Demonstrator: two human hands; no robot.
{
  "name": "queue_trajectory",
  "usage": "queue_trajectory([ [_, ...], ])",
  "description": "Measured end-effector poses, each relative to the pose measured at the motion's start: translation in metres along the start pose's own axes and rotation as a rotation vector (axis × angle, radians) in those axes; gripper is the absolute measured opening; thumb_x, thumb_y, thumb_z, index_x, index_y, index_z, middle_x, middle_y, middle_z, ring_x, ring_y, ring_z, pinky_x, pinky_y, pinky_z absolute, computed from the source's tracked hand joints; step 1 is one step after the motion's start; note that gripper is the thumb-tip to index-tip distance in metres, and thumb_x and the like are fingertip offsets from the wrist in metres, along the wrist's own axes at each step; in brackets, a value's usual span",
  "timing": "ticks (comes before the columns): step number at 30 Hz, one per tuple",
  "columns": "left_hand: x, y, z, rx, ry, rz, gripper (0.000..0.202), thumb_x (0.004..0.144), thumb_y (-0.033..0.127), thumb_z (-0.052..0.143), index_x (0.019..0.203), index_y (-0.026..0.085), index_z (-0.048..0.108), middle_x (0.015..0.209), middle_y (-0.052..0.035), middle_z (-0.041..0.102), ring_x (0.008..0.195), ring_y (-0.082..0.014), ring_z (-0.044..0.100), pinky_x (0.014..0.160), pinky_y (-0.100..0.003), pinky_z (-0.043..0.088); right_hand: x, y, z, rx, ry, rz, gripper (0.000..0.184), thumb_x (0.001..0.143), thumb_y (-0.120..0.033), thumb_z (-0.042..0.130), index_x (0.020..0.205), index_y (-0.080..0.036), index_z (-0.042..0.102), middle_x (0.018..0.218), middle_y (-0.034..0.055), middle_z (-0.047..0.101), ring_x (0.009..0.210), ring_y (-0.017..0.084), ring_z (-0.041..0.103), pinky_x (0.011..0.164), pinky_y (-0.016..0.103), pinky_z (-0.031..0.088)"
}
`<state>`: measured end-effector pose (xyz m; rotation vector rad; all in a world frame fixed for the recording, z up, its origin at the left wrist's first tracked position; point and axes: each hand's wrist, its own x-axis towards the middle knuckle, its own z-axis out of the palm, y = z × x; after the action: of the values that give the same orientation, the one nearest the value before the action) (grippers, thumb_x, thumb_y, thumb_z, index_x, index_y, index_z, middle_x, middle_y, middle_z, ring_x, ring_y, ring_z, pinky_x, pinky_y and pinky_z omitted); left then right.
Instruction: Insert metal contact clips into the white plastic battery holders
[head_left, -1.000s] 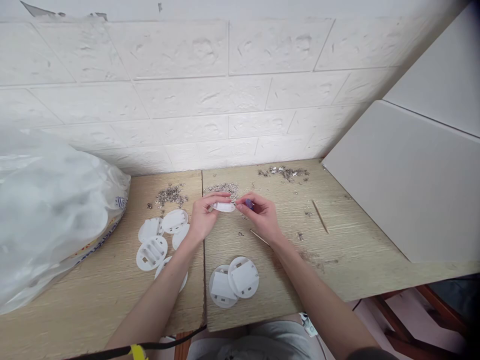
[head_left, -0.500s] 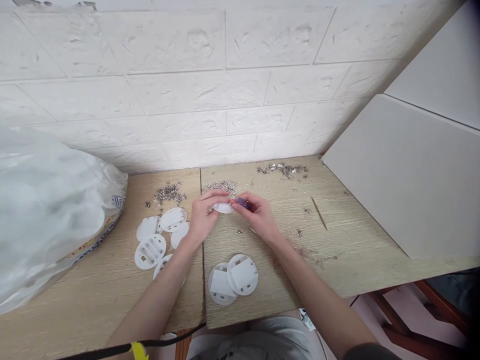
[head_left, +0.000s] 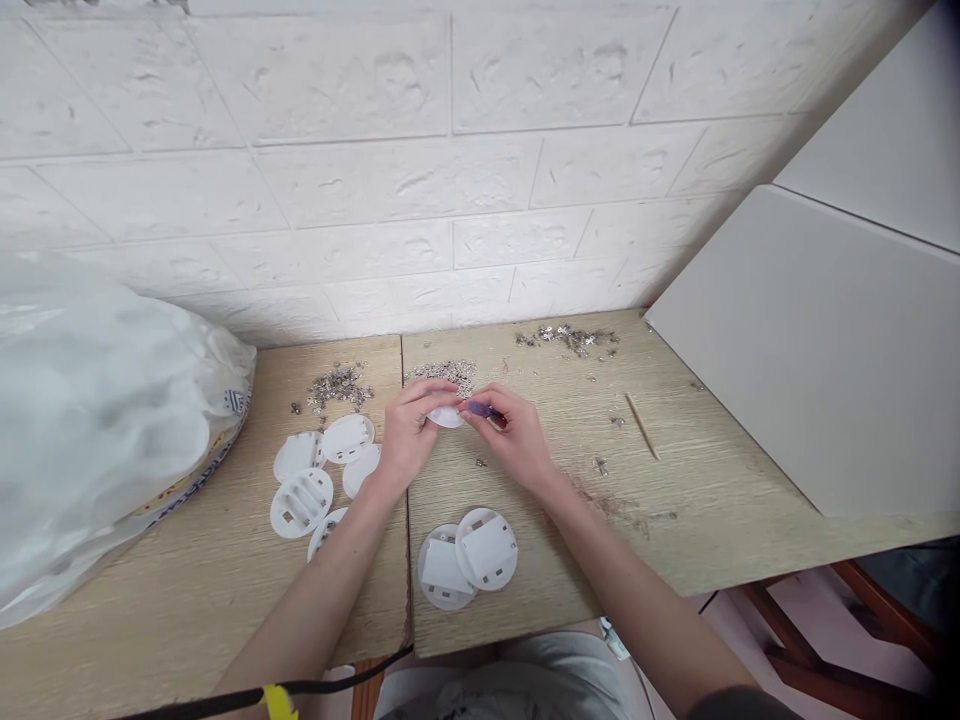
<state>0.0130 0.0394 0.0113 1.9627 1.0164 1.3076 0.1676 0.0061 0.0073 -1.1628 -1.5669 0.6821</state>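
My left hand (head_left: 411,430) is closed around the edge of a white plastic disc (head_left: 448,417), mostly covered by my fingers. Between the fingers of my right hand (head_left: 517,432) is a small tool with a purple-blue handle (head_left: 480,409), held against the disc's right side; its tip is too small to make out. Below my hands, two overlapping white round covers (head_left: 487,550) lie on the table. Left of my left forearm are several more white discs (head_left: 301,503), some with slots and raised compartments.
Small metal pieces lie in heaps: a left pile (head_left: 337,388), a middle pile (head_left: 459,374) and a right pile (head_left: 574,340). A thin wooden stick (head_left: 642,427) rests on the right. A full plastic bag (head_left: 112,420) bulges at left; a grey panel (head_left: 825,370) leans at right.
The tool in my right hand has turned, showing more of its handle. My left hand and the disc have hardly moved.
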Motion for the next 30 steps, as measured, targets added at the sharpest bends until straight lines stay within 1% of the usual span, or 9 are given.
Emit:
queue_trajectory([
  [6,-0.001,0.001,0.002,-0.014,0.027,0.001,0.020,0.080,0.016,0.058,0.078,0.024,0.075,0.096,-0.0052,0.072,0.095,-0.0197,0.063,0.090,-0.038,0.048,-0.001,0.002,0.004,-0.020,0.014,-0.030,0.010,0.086,-0.028,0.058,0.083,-0.021,0.065,0.081,0.0026,0.063,0.072,0.015,0.056,0.063,0.028,0.043],
  [14,-0.001,0.004,0.002,-0.038,0.051,-0.024,0.018,0.079,0.016,0.060,0.077,0.023,0.076,0.095,-0.0055,0.072,0.094,-0.0195,0.064,0.090,-0.037,0.048,-0.003,0.002,0.007,-0.036,0.009,-0.077,0.010,0.088,-0.025,0.055,0.082,-0.021,0.063,0.083,0.0031,0.063,0.074,0.015,0.057,0.064,0.027,0.043],
  [23,-0.001,-0.004,0.004,-0.040,0.097,0.046,0.017,0.078,0.015,0.060,0.075,0.023,0.075,0.092,-0.0049,0.073,0.090,-0.0184,0.066,0.086,-0.037,0.051,-0.004,-0.001,0.009,-0.072,0.036,-0.136,0.010,0.088,-0.021,0.055,0.082,-0.019,0.062,0.083,0.0042,0.064,0.074,0.014,0.058,0.066,0.026,0.045],
  [30,-0.001,-0.002,0.005,-0.085,0.121,-0.028,0.017,0.075,0.013,0.062,0.072,0.022,0.075,0.087,-0.0042,0.073,0.087,-0.0177,0.065,0.084,-0.035,0.051,-0.006,0.001,0.015,-0.105,0.082,-0.172,0.011,0.089,-0.019,0.052,0.086,-0.019,0.063,0.087,0.0055,0.066,0.078,0.015,0.059,0.068,0.028,0.046],
])
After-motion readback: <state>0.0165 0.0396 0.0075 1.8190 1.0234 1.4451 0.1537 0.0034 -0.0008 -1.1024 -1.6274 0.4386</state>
